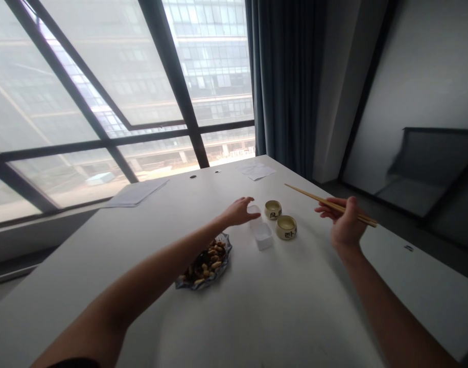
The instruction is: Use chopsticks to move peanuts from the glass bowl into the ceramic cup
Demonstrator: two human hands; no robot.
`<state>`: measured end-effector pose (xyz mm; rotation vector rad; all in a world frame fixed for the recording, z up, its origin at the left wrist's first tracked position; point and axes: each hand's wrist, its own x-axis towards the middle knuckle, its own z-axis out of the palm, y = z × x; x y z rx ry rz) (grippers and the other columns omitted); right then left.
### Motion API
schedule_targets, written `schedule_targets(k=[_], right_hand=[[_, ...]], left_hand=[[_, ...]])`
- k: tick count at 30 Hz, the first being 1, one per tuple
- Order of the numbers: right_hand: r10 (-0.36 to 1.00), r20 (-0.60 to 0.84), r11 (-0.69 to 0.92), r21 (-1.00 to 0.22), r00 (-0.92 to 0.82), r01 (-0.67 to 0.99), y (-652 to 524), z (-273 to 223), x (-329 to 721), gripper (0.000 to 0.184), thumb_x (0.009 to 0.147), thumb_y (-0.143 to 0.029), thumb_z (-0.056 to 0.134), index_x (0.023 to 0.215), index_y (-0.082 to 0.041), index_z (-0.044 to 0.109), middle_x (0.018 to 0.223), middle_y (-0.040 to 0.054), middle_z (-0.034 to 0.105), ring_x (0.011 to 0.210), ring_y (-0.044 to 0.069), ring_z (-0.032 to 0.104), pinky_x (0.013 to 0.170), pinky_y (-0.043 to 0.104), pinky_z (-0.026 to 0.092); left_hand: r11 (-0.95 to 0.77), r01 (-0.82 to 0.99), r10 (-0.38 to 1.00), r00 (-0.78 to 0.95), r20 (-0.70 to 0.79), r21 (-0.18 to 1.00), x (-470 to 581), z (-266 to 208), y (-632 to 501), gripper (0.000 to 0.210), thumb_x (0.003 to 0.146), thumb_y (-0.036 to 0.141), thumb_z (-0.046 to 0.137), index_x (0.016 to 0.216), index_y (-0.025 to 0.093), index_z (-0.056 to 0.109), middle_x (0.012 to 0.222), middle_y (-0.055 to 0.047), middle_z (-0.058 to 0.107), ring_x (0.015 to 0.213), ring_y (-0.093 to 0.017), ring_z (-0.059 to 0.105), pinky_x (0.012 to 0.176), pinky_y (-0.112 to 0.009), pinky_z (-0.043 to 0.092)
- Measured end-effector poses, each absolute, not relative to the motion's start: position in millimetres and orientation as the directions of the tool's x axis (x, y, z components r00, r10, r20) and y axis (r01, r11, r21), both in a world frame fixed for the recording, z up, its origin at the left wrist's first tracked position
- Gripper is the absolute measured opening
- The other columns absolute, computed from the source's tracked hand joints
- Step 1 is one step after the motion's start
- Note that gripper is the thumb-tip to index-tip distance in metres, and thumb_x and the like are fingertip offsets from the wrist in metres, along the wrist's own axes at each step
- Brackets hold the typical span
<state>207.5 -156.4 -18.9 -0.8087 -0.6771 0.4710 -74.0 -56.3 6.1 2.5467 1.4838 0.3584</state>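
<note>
My right hand [347, 222] is closed around a pair of wooden chopsticks [314, 196], held raised above the table with the tips pointing left. My left hand [239, 211] reaches over the table, thumb and fingers spread at the far small clear plastic box [254, 210]. The thumb overlaps this box in view; whether it touches cannot be told. A nearer clear plastic box [262, 236] sits right in front of it. Just to the right stand two small cream cups with dark characters, a far cup [273, 210] and a near cup [286, 228].
Under my left forearm, partly hidden, a clear scalloped dish [225, 255] holds peanuts and dark pieces. Papers [136, 194] lie at the white table's [234, 317] left edge, and more sheets [257, 169] at the far end. Windows and a dark curtain [287, 82] stand beyond.
</note>
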Motion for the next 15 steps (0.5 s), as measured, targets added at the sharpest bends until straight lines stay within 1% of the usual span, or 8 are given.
schedule_targets(k=[2, 4, 8, 13, 15], right_hand=[[0.613, 0.367, 0.606, -0.787, 0.7, -0.118, -157, -19, 207, 0.051, 0.097, -0.054, 0.053, 0.077, -0.011, 0.073, 0.06, 0.0078, 0.074, 0.049, 0.019, 0.073, 0.04, 0.022, 0.052], [0.611, 0.37, 0.606, -0.788, 0.7, -0.112, -157, -19, 207, 0.051, 0.098, -0.053, 0.052, 0.077, -0.011, 0.073, 0.061, 0.0079, 0.074, 0.048, 0.019, 0.073, 0.04, 0.022, 0.052], [0.615, 0.373, 0.603, -0.791, 0.694, -0.109, -157, -20, 207, 0.052, 0.097, -0.054, 0.052, 0.077, -0.011, 0.073, 0.061, 0.0078, 0.074, 0.048, 0.019, 0.073, 0.04, 0.023, 0.052], [0.622, 0.365, 0.595, -0.795, 0.693, -0.115, -156, -20, 208, 0.054, 0.096, -0.057, 0.054, 0.077, -0.011, 0.073, 0.061, 0.0084, 0.074, 0.048, 0.02, 0.073, 0.04, 0.024, 0.052], [0.626, 0.362, 0.594, -0.795, 0.691, -0.122, -156, -21, 209, 0.055, 0.096, -0.059, 0.054, 0.078, -0.011, 0.073, 0.062, 0.0089, 0.074, 0.048, 0.02, 0.073, 0.04, 0.024, 0.051]], left_hand=[[-0.476, 0.836, 0.877, 0.475, 0.073, 0.275, -76, 0, -47, 0.037, 0.101, 0.036, 0.066, 0.133, 0.018, 0.061, 0.133, -0.012, 0.063, 0.113, -0.027, 0.066, 0.095, -0.047, 0.058], [-0.47, 0.837, 0.879, 0.474, 0.058, 0.281, -76, -6, -44, 0.034, 0.102, 0.034, 0.065, 0.131, 0.017, 0.062, 0.132, -0.011, 0.063, 0.11, -0.025, 0.067, 0.092, -0.046, 0.059], [-0.482, 0.824, 0.87, 0.49, 0.054, 0.298, -76, -12, -48, 0.035, 0.102, 0.035, 0.065, 0.132, 0.017, 0.062, 0.132, -0.011, 0.063, 0.111, -0.026, 0.067, 0.093, -0.046, 0.059], [-0.502, 0.802, 0.858, 0.509, 0.069, 0.324, -80, -7, -52, 0.035, 0.101, 0.034, 0.065, 0.132, 0.017, 0.062, 0.132, -0.011, 0.063, 0.111, -0.026, 0.067, 0.093, -0.047, 0.059], [-0.502, 0.797, 0.86, 0.5, 0.099, 0.336, -83, -3, -52, 0.043, 0.1, 0.039, 0.067, 0.136, 0.017, 0.059, 0.135, -0.013, 0.062, 0.113, -0.027, 0.067, 0.094, -0.047, 0.058]])
